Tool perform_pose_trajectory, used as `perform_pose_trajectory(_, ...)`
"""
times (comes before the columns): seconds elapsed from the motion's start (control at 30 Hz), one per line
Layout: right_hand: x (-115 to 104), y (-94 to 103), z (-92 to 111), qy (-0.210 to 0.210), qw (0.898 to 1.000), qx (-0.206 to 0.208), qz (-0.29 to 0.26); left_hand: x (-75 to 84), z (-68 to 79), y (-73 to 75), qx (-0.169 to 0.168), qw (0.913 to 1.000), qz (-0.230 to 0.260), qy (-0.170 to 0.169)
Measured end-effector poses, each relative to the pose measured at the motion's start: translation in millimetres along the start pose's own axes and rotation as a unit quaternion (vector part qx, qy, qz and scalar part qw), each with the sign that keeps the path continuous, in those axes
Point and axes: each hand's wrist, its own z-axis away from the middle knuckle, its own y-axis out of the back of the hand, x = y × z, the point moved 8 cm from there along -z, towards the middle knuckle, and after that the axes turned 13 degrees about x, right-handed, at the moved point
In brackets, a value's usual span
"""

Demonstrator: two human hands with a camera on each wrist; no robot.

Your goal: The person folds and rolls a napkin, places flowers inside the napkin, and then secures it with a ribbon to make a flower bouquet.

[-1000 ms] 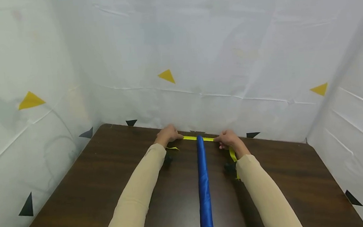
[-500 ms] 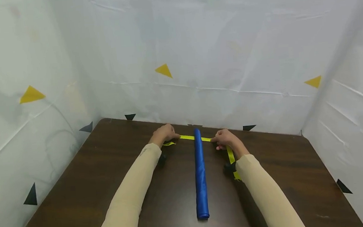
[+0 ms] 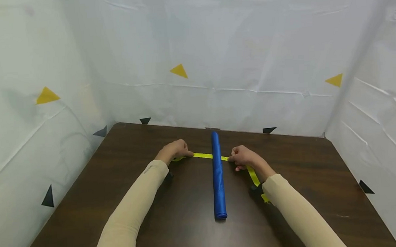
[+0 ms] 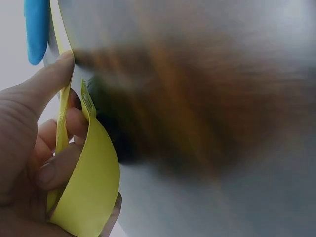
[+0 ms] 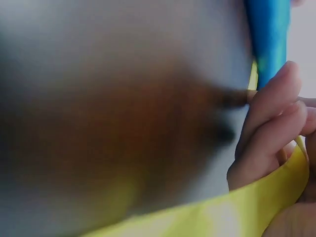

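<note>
A rolled-up blue cloth (image 3: 218, 183) with a shiny surface lies lengthwise on the dark wooden table. A yellow ribbon (image 3: 203, 155) runs crosswise beneath it, a little short of the roll's far end. To the left of the roll, my left hand (image 3: 175, 150) pinches the ribbon. In the left wrist view its fingers are curled, and a loose end of ribbon (image 4: 94, 182) loops out from them. On the other side, my right hand (image 3: 245, 157) holds the ribbon close to the roll. A ribbon tail (image 3: 253, 175) trails from it toward my wrist; the right fingertips' contact is partly hidden.
The brown table (image 3: 192, 238) reaches back to a white sheet-covered wall (image 3: 235, 109). More white sheeting stands at the left and right, with yellow and black triangles on it. Dark wrist devices (image 3: 256, 189) sit below my wrists.
Both hands have moved toward me along the roll with the ribbon, which now crosses farther from the roll's far end. The head view has also shifted.
</note>
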Motion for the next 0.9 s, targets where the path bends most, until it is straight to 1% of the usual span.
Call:
perform_pose_trajectory(0.07,2.1,-5.8,7.2,0.01,1.0,-0.009,-0.001,-2.2,7.3,-2.9,-0.003,0.9999,0.001,-0.013)
perform_pose_trajectory(0.23,5.6,-16.8,28.2,0.039,0.999,-0.027,0.004,-11.3,27.5,-14.9,-0.007,0.999,-0.028,-0.034)
perform_pose_trajectory(0.33,7.0,-18.9,38.9,0.044,0.998,-0.036,0.017,-13.6,40.1,-20.1,-0.005,0.9985,-0.032,-0.043)
perform_pose_trajectory(0.43,8.9,-16.5,46.5,0.043,0.997,-0.043,0.039,-13.8,47.5,-22.4,-0.003,0.9981,-0.029,-0.053)
perform_pose_trajectory(0.5,9.7,-11.8,49.7,0.046,0.997,-0.043,0.049,-13.2,48.7,-21.3,-0.003,0.9979,-0.017,-0.063)
perform_pose_trajectory(0.57,10.0,-4.4,51.7,0.051,0.996,-0.04,0.054,-13.3,48.3,-18.1,-0.003,0.997,0.007,-0.076)
perform_pose_trajectory(0.7,14.8,15.0,56.1,0.055,0.996,-0.041,0.062,-17.6,46.7,-7.1,-0.006,0.9916,0.066,-0.111)
perform_pose_trajectory(0.8,21.4,31.0,61.8,0.056,0.994,-0.05,0.077,-25.4,47.5,3.0,-0.007,0.9878,0.095,-0.123)
perform_pose_trajectory(0.9,28.9,46.2,68.3,0.052,0.994,-0.058,0.075,-34.4,50.7,13.2,-0.004,0.9873,0.102,-0.122)
